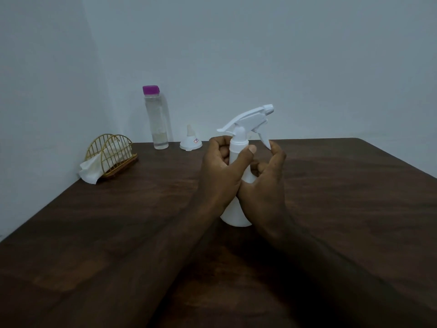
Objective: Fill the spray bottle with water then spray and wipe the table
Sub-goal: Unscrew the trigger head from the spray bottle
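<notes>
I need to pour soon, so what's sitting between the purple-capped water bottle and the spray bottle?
In the head view, a small white funnel stands wide end down on the table between them.

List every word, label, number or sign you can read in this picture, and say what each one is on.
Sticker on the funnel: red marks on white, too small and blurred to read.
Spray bottle: no print visible.
Water bottle: no print visible.
Napkin holder: no print visible.
So nothing in this picture can be read.
</notes>
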### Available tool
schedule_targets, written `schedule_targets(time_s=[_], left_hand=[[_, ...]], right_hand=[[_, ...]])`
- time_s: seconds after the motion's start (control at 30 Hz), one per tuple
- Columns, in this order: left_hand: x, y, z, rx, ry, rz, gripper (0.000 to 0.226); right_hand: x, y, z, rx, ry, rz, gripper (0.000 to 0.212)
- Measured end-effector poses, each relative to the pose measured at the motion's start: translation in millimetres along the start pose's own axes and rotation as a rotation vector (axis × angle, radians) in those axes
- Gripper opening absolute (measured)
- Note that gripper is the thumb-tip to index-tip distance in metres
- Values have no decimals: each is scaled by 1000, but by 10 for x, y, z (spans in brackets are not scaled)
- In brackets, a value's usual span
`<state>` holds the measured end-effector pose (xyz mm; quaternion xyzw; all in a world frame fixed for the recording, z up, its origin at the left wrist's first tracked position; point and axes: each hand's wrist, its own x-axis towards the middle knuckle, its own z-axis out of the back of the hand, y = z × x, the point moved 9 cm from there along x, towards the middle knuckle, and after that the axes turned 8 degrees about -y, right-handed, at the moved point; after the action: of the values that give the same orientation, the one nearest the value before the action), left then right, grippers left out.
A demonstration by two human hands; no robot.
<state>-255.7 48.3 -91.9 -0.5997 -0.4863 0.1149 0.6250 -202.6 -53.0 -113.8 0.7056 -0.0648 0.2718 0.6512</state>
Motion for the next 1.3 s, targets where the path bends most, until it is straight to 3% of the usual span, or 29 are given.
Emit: schedule_targets(time_s=[0.13,0.2,0.33,0.53,0.77,0.9,1.0,1.13,1.3], left_hand=[[-25,-7,-7,-64,26,27,19],[-46,-27,-8,-50,20,24,16],[-22,-34,20,-48,-21,-11,40],[-37,-33,-18,-52,29,11,21],[-41,-86,33,-31,-22,-27,39],[-52,-91,21,15,20,-38,34],[-70,-180,88,99,-49,-104,25],[-91,-206,140,107,-72,-115,37],[-105,-212,157,102,-76,-144,21]], right_hand=[[-4,10,0,15,-7,0,93],[-1,11,4,15,-9,6,93],[4,4,9,6,-5,3,94],[12,-3,11,11,-14,22,93],[18,21,-10,-33,63,37,95],[33,20,-27,-20,92,29,97],[47,-1,-82,-12,127,37,93],[53,-18,-146,13,186,52,97],[47,-26,-175,-27,304,-22,105]])
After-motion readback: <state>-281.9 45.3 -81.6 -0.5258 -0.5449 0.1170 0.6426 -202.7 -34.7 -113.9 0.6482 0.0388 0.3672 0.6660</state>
